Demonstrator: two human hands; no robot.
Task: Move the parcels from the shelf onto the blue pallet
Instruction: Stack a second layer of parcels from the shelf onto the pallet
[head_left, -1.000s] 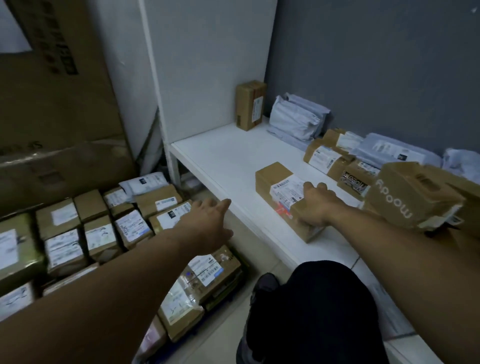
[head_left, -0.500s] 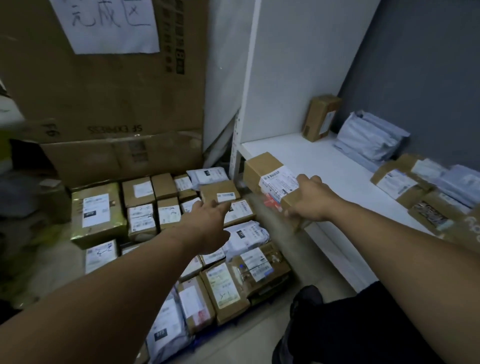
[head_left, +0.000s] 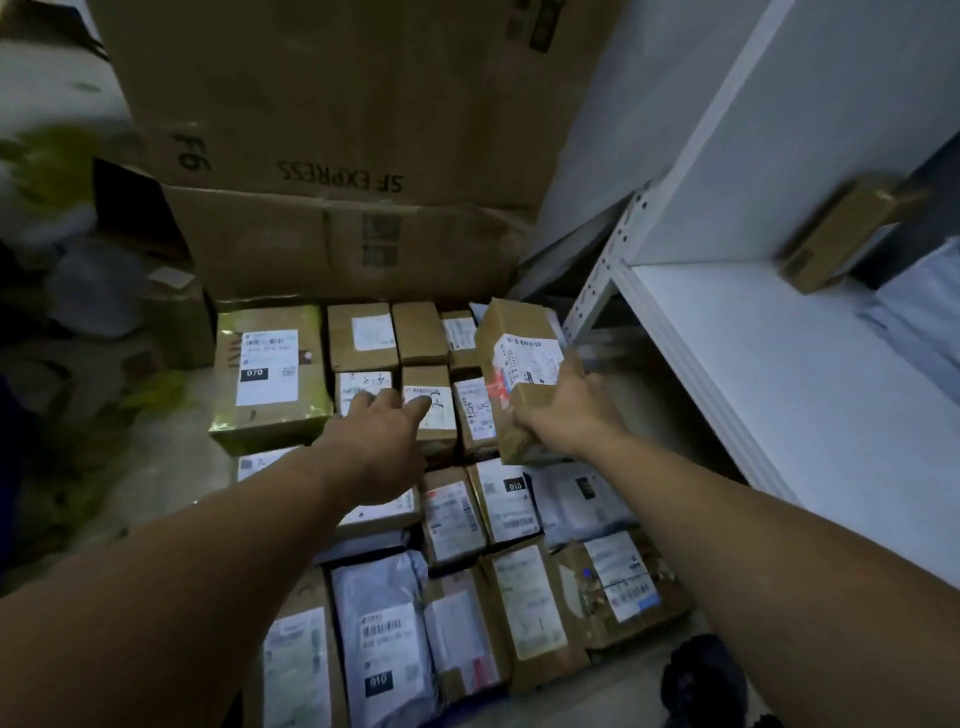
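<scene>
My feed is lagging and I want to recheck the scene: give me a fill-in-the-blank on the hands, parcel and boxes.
The right hand grips the parcel; the left hand holds ___.
The big carton reads SF ___.
The gold box has a black tag reading ___.
Missing: nothing; EXPRESS; 070.

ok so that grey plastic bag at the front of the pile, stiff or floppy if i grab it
Probably floppy: the grey bag is wrinkled soft plastic, with no firm edges like the cardboard box nearby. Its smooth skin looks slippery, so a one-edge pinch may slide. Likely light, since it lies fairly flat; contents are hidden.
</scene>
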